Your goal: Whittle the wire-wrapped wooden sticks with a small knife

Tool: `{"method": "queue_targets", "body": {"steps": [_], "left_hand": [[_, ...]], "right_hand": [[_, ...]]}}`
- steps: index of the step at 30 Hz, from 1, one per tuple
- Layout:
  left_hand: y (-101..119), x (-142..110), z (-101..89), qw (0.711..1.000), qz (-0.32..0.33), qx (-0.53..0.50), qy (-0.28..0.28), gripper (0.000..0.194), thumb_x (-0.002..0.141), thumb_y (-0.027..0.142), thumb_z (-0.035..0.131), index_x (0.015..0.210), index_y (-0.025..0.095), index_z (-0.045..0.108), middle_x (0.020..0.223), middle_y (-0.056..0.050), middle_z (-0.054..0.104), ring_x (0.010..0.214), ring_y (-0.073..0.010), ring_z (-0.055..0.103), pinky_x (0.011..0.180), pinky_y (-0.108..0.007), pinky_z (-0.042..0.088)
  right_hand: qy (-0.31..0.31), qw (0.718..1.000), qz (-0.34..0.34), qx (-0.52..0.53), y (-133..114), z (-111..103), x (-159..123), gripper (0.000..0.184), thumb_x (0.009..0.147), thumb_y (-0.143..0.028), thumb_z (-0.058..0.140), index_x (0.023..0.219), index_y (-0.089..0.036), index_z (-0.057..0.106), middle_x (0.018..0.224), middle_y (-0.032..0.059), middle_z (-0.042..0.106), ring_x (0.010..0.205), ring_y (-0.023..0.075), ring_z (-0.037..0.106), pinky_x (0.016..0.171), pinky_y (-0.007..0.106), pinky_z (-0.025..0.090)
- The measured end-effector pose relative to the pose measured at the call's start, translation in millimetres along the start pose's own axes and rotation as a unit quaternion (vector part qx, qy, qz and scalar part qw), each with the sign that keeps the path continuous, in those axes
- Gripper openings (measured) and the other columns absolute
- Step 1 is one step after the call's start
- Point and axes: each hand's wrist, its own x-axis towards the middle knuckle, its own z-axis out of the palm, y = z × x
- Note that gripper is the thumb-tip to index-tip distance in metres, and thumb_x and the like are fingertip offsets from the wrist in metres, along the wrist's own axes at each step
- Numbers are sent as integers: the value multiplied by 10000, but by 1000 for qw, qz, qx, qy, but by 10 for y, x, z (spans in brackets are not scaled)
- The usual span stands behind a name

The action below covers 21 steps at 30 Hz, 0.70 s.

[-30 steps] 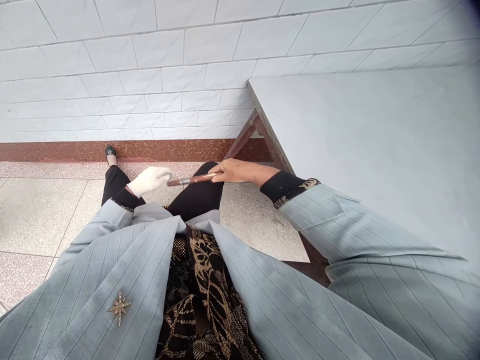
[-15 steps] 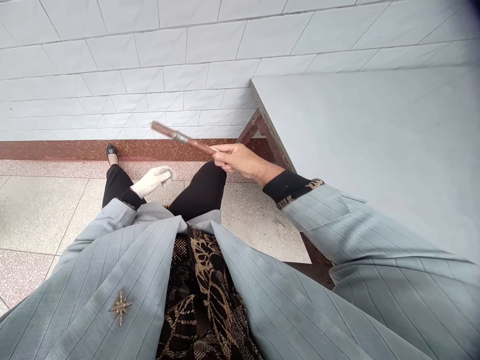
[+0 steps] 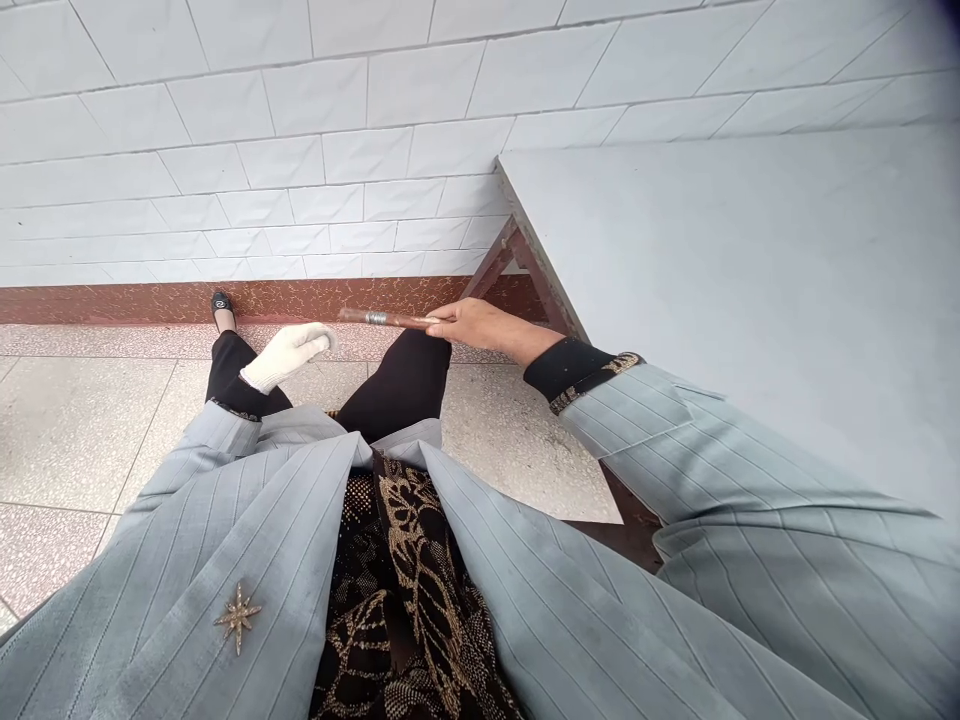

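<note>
My right hand point(image 3: 466, 325) is bare and closed round one end of a thin brown stick point(image 3: 409, 321). Silvery wire or a metal band point(image 3: 375, 318) is wound round the stick near its far end, which points left. My left hand point(image 3: 289, 357) wears a white knitted glove, and its fingers are curled together. A small greyish patch shows at its fingertips; I cannot tell if it is a held object or part of the glove. The stick's far end is just right of the gloved fingers, with a small gap between them.
To the right stands a pale grey table point(image 3: 720, 260) on reddish-brown legs point(image 3: 491, 260). A white tiled wall point(image 3: 420, 90) with a brown skirting point(image 3: 135, 303) runs ahead. Below are speckled floor tiles point(image 3: 82, 420) and my dark-trousered knees point(image 3: 405, 380).
The stick has swung down from a raised slant to nearly level. My left hand has shifted slightly left and up, and its fingertips are now close to the stick's far end.
</note>
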Motion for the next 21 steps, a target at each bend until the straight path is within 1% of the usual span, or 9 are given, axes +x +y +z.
{"method": "queue_targets", "body": {"steps": [3, 8, 10, 13, 15, 17, 18, 19, 21], "left_hand": [[31, 6, -52, 998, 8, 40, 42, 248, 939, 320, 498, 939, 160, 688, 870, -20, 664, 714, -116, 526, 708, -264, 431], [87, 33, -60, 997, -9, 26, 74, 236, 932, 307, 500, 928, 157, 683, 801, -8, 630, 655, -106, 484, 642, -256, 399], [71, 55, -50, 996, -7, 4, 86, 233, 928, 306, 502, 920, 155, 679, 806, -16, 631, 654, -106, 482, 633, -254, 398], [-9, 102, -37, 994, -5, -18, 111, 225, 917, 298, 499, 914, 158, 674, 782, -16, 613, 646, -105, 474, 622, -251, 393], [-77, 132, -21, 993, -16, -23, 117, 226, 919, 304, 488, 911, 165, 667, 738, -4, 582, 632, -107, 463, 609, -247, 388], [-136, 154, 22, 994, -38, -20, 100, 217, 917, 315, 487, 889, 175, 650, 711, 1, 562, 619, -112, 457, 599, -248, 388], [-158, 158, 57, 995, -49, -23, 88, 208, 914, 321, 490, 878, 181, 639, 704, 0, 558, 614, -115, 456, 595, -250, 389], [-176, 159, 101, 995, -59, -33, 70, 203, 913, 331, 492, 872, 186, 628, 696, -1, 551, 609, -117, 454, 590, -251, 390], [-199, 150, 203, 994, -69, -76, 22, 218, 917, 365, 495, 870, 187, 611, 670, 4, 517, 596, -115, 442, 577, -246, 384]], "right_hand": [[-104, 994, -31, -9, -8, -8, -30, 338, 851, -331, 684, 1141, -206, 804, 859, 46, 719, 753, 176, 597, 693, 297, 432], [-235, 968, -80, 16, -19, -2, -104, 412, 860, -445, 700, 1195, -224, 792, 708, 6, 633, 617, 126, 473, 611, 277, 365], [-273, 956, -104, 35, -25, 6, -121, 445, 855, -468, 711, 1225, -231, 781, 695, -7, 618, 602, 113, 440, 596, 266, 349], [-303, 940, -140, 73, -60, 2, -161, 475, 850, -489, 721, 1243, -225, 768, 703, -17, 609, 599, 102, 420, 576, 251, 335], [-312, 933, -142, 110, -98, -11, -202, 498, 855, -488, 721, 1268, -211, 752, 697, -22, 594, 593, 99, 412, 565, 245, 333], [-298, 931, -141, 154, -138, -16, -239, 511, 861, -472, 725, 1294, -202, 733, 689, -28, 573, 585, 95, 406, 556, 239, 335], [-273, 934, -141, 181, -155, -11, -249, 509, 865, -457, 725, 1305, -201, 723, 685, -33, 560, 578, 91, 399, 549, 235, 334], [-235, 938, -139, 214, -169, -1, -251, 504, 874, -438, 721, 1318, -200, 710, 681, -37, 543, 567, 87, 389, 538, 230, 328], [-129, 941, -118, 288, -188, 34, -231, 482, 905, -391, 694, 1343, -192, 681, 675, -45, 503, 538, 76, 355, 505, 220, 300]]}}
